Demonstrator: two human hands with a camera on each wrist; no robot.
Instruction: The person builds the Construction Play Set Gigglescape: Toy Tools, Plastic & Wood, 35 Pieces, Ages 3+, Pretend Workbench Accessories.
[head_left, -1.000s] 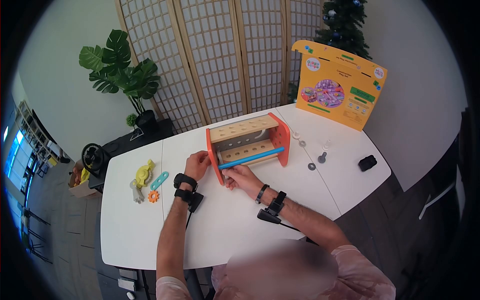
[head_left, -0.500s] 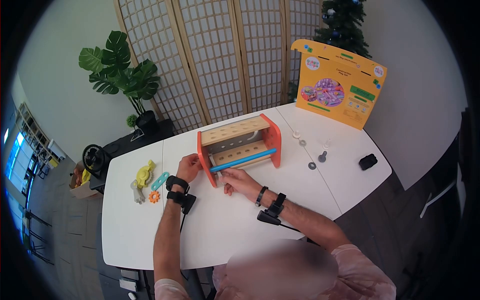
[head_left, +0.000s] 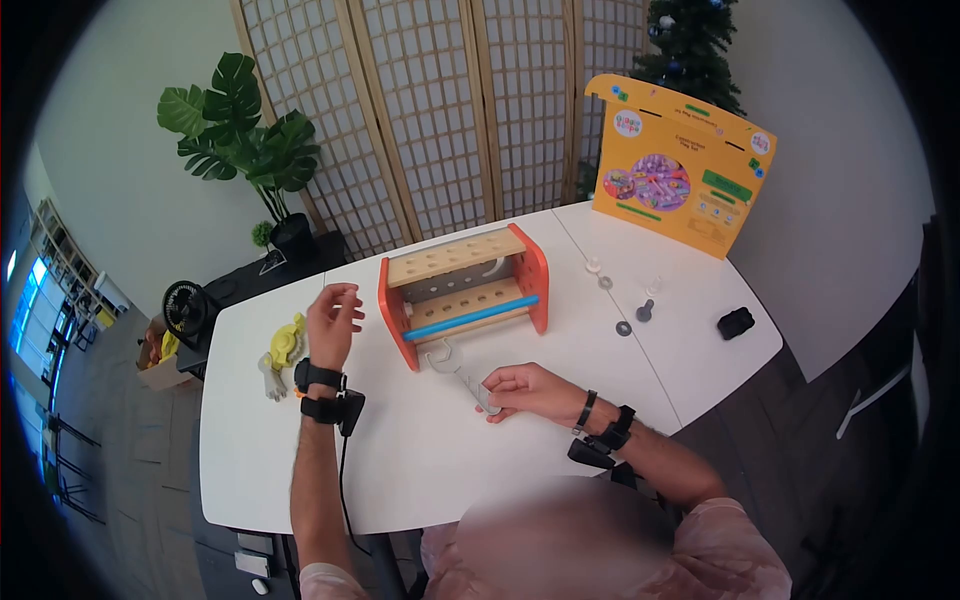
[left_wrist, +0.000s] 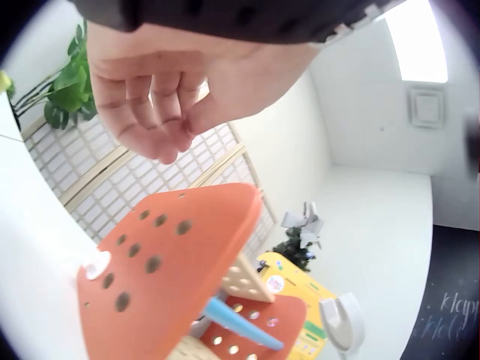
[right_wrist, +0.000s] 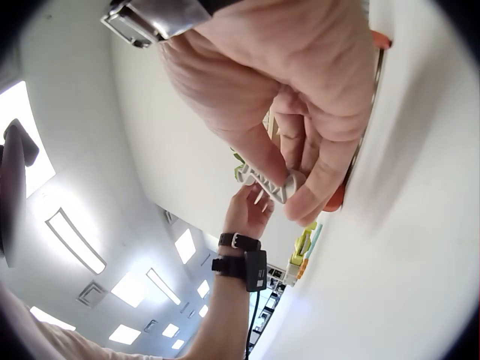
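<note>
A toy workbench box (head_left: 465,318) with red side panels, wooden shelves and a blue bar stands on the table. My right hand (head_left: 530,390) pinches the handle of a light grey toy wrench (head_left: 470,382) in front of the box. The wrench's forked head points towards the box's lower left corner. To the left of the box my left hand (head_left: 333,322) is raised, fingers loosely bent, holding nothing visible. In the left wrist view a white round fastener (left_wrist: 96,265) sits on the outer face of the near red panel (left_wrist: 161,247).
At the left lie a yellow toy piece (head_left: 287,345) and a grey toy hammer-like piece (head_left: 270,380). Grey washers (head_left: 624,328), a grey bolt (head_left: 645,312) and pale small parts (head_left: 593,266) lie right of the box. A yellow carton (head_left: 685,170) stands behind, a black object (head_left: 735,323) at the right.
My left hand has come off the red panel and moved up and left. My right hand has drawn back towards me with the wrench, now in plain sight. The box has shifted left.
</note>
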